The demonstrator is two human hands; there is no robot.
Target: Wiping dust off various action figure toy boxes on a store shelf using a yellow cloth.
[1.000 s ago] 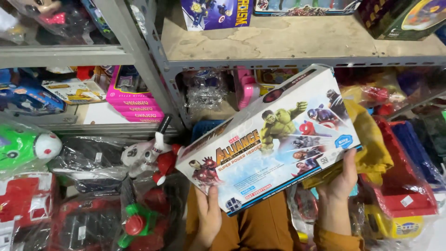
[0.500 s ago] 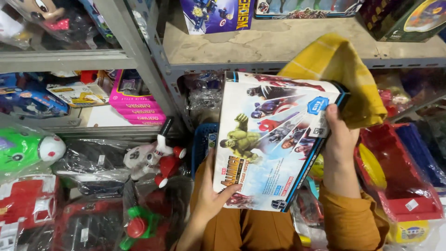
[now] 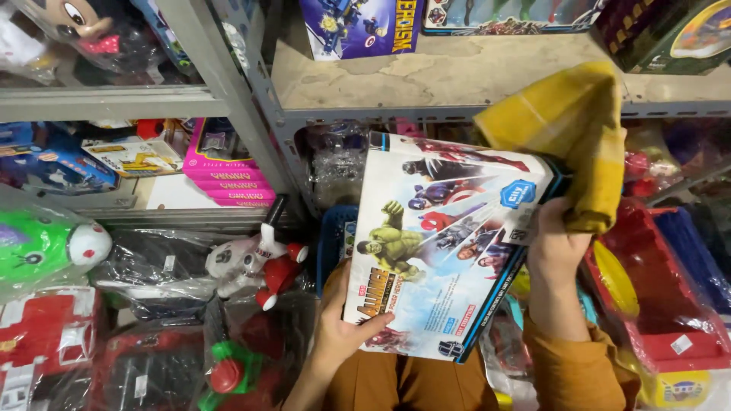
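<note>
**Toy box held on end between two hands before crowded shelves**

Much here is only half seen. The bagged toys on the lower left lie under crinkled clear plastic that glares, so their shapes are hard to read; a white and red plush toy (image 3: 255, 262) shows best among them. The boxes on the upper shelf (image 3: 457, 76) are cut off by the top edge. Behind the held box, a blue basket (image 3: 333, 236) shows only a strip of its side. The lower right corner of the scene, with a red plastic toy (image 3: 662, 304), runs out of the frame. Pink boxes (image 3: 228, 171) are stacked on the middle shelf at left, partly behind the grey upright.

The superhero action-figure box (image 3: 445, 243) stands nearly on end at the centre, its printed face turned to the camera and tilted a little to the right. The left hand (image 3: 343, 327) grips its near left corner, thumb lying across the front face and fingers hidden behind the box. The right hand (image 3: 552, 247) clasps the right edge, fingers curled round it out of sight, and it also pins a yellow checked cloth (image 3: 567, 141) against the box's far right corner; the cloth drapes up and over that hand. Orange sleeves show at both wrists.
</note>
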